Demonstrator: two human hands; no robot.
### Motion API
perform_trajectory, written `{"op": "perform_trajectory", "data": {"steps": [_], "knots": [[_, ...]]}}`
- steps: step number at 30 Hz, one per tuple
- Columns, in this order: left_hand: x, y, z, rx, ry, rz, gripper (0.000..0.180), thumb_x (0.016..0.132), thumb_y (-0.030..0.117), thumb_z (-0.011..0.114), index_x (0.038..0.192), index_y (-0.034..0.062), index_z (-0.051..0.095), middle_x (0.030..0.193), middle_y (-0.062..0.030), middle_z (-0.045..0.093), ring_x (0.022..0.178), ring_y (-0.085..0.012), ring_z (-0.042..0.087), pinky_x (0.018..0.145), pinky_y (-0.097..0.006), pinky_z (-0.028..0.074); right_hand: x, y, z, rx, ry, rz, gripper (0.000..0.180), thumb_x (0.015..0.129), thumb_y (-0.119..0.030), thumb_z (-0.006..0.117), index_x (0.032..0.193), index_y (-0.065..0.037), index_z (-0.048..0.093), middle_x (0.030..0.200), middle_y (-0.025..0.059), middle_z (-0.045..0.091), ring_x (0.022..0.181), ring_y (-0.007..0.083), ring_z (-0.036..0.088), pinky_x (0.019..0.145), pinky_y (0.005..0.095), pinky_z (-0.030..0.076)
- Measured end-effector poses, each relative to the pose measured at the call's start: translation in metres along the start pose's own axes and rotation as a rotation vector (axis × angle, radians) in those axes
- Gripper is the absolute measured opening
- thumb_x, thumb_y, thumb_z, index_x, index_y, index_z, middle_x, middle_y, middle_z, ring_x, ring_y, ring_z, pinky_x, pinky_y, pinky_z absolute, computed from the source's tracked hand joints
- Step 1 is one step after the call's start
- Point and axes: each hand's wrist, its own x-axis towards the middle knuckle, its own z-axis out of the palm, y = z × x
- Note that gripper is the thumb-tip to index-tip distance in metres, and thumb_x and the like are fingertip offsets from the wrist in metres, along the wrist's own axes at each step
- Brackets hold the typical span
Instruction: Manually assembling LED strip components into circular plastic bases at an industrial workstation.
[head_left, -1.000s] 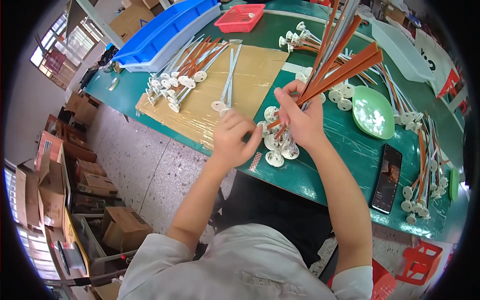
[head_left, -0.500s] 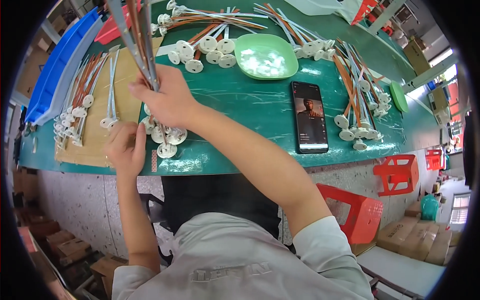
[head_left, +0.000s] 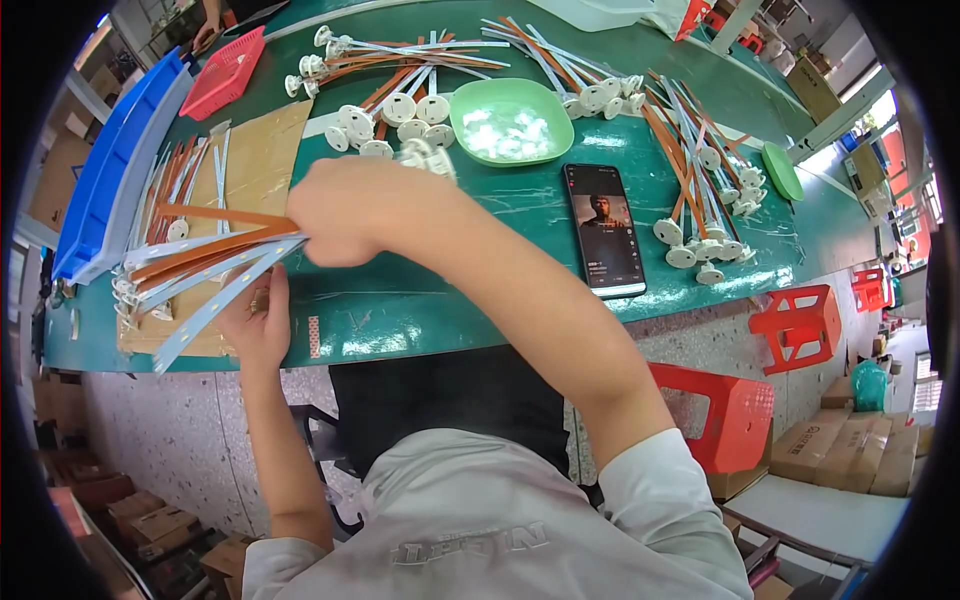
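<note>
So the right hand (head_left: 345, 212) is clenched around a bundle of long flat strips (head_left: 215, 265), some orange-brown and some pale white-blue. It's holding them out sideways over the left part of the green table (head_left: 480, 300), and the strips fan out toward the left edge, with small white round caps at their far ends. The bundle hangs over a sheet of brown cardboard (head_left: 255, 165) lying flat on the table.

The left hand (head_left: 258, 325) sits at the near table edge, right under the bundle, palm down, touching the cardboard's corner. Can't tell if its fingers are pinching anything, they're partly hidden by the strips.

Other stuff around: a green bowl (head_left: 510, 122) with small white bits sits past the right hand, and a black phone (head_left: 603, 229) with its screen lit lies just right of the forearm. More strips with white round caps are piled behind the bowl and in another heap (head_left: 700, 190) to the right of the phone. A blue tray (head_left: 115, 170) runs along the far left and a red basket (head_left: 222, 75) sits beyond the cardboard. 2 red stools (head_left: 800, 320) stand on the floor to the right
</note>
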Motion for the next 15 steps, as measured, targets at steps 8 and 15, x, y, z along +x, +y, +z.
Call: {"op": "perform_trajectory", "data": {"steps": [8,15], "knots": [[-0.005,-0.005,-0.004,-0.081,-0.012,-0.107,0.015,0.085,0.009,0.070,0.077,-0.0032,0.065,0.070,-0.0083,0.063,0.064,-0.0146,0.056,0.061,-0.030,0.045,-0.006,0.008,0.006,-0.157,-0.118,0.232,0.027,0.077,-0.014,0.058,0.096,-0.006,0.074,0.099,0.0146,0.071,0.093,0.0324,0.069,0.077,0.0438,0.057],[-0.025,-0.037,-0.022,-0.491,0.416,-0.640,0.019,0.085,0.004,0.059,0.066,0.0038,0.057,0.067,-0.0015,0.056,0.065,-0.0076,0.047,0.063,-0.023,0.037,0.019,0.027,0.024,-0.168,-0.038,0.313,0.029,0.076,-0.017,0.060,0.100,-0.007,0.074,0.102,0.0134,0.071,0.096,0.0301,0.069,0.078,0.0442,0.057]]}}
